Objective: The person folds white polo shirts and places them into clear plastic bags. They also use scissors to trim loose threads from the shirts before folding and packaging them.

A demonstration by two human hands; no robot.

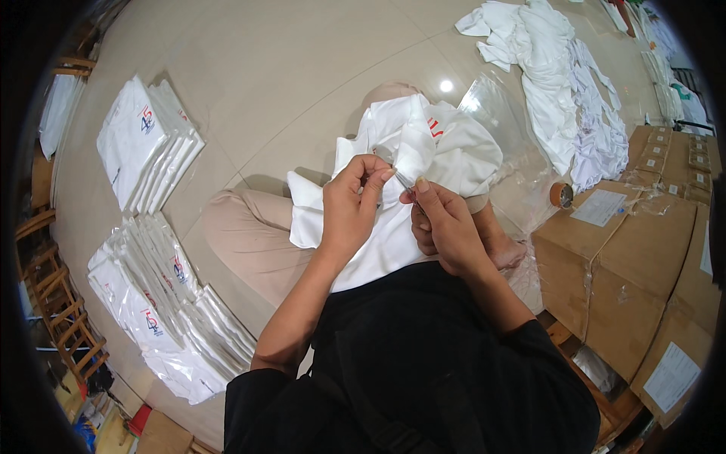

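Note:
Across my crossed legs lies a white shirt (378, 246), bunched up, with a red print on its far part. My left hand (354, 198) is closed, pinching a bit of the shirt's cloth between thumb and fingertips. Close beside it, my right hand (446, 223) is closed around a small, thin metal tool (404, 184). Its tip meets the cloth at the left fingertips. Most of the tool is hidden in my fingers, so its exact kind does not show.
Two stacks of folded white shirts in clear bags, a far stack (144, 144) and a near stack (170, 303), lie at left. Loose white garments (556, 83) are heaped at far right. Cardboard boxes (612, 257) stand at right, with a tape roll (561, 195) beside them. Clear plastic bags (495, 110) lie beyond my knee.

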